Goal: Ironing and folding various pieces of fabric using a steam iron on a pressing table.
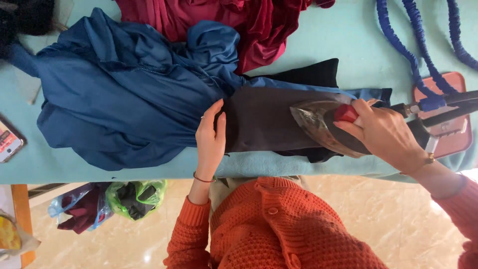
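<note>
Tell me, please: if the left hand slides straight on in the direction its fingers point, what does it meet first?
The left hand lies flat on the dark cloth, fingers pointing toward the far edge of the table. Going straight on, it would probably first meet the bunched blue garment where it gathers, then the red cloth beyond it.

Bright, even daylight here, soft shadows under the fabric; glare on the glossy floor (418, 219) at right, picture slightly soft throughout.
</note>
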